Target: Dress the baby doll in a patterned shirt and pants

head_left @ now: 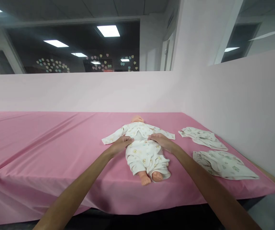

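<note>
A baby doll [137, 118] lies on its back, head toward the wall and bare feet toward me. It is dressed in a white patterned long-sleeved top [139, 129], sleeves spread wide, and matching trousers [145, 155]. My left hand [122, 143] is closed at the left side of the trousers' waistband. On the opposite side, my right hand [161, 140] pinches the waistband too. Both hands sit where the top's hem meets the trousers, so the fingertips are partly hidden in the cloth. The trouser legs are bunched above the doll's feet [146, 180].
A pink cloth [56, 143] with several creases covers the table. Two patterned white garments lie at the right, a farther one [202, 137] and a nearer folded one [225, 164]. White walls [80, 92] with windows stand behind and to the right.
</note>
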Demonstrator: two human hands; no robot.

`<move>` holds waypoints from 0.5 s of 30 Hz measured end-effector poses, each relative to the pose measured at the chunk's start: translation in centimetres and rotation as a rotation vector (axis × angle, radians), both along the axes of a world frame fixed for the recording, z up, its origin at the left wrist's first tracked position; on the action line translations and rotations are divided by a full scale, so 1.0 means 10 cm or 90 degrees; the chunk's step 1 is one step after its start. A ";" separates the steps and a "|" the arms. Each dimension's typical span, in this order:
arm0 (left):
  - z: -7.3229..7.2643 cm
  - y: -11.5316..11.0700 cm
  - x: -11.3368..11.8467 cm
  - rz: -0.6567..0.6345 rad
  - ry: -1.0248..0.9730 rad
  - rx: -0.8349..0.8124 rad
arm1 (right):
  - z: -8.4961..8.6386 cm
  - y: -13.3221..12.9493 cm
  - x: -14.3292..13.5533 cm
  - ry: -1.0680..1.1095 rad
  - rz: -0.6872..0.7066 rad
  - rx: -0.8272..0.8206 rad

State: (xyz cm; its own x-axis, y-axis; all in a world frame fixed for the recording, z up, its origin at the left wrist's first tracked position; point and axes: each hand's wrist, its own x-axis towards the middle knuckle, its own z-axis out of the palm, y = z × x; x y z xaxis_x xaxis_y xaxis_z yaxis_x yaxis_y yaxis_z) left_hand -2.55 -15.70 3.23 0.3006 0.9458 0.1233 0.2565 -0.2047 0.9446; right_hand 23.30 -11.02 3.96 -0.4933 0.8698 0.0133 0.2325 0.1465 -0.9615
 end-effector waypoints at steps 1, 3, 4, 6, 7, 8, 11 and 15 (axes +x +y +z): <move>-0.04 0.03 -0.03 -0.001 0.024 0.003 | -0.05 0.04 0.06 -0.007 -0.007 -0.002; -0.13 0.09 -0.11 -0.010 0.064 -0.001 | -0.16 0.13 0.16 -0.022 -0.027 0.005; -0.16 0.12 -0.14 -0.012 0.070 -0.006 | -0.21 0.18 0.21 -0.020 -0.038 0.011; -0.23 0.21 -0.19 -0.001 0.060 -0.004 | -0.30 0.28 0.24 0.010 -0.055 0.028; -0.26 0.26 -0.20 0.015 0.044 0.004 | -0.33 0.33 0.24 0.031 -0.062 0.035; -0.29 0.32 -0.19 0.039 0.022 0.009 | -0.36 0.37 0.21 0.051 -0.065 0.039; -0.37 0.49 -0.13 0.170 -0.098 -0.022 | -0.42 0.45 0.10 0.097 -0.069 0.033; -0.48 0.64 -0.01 0.299 -0.215 -0.066 | -0.51 0.42 0.00 0.150 -0.085 -0.014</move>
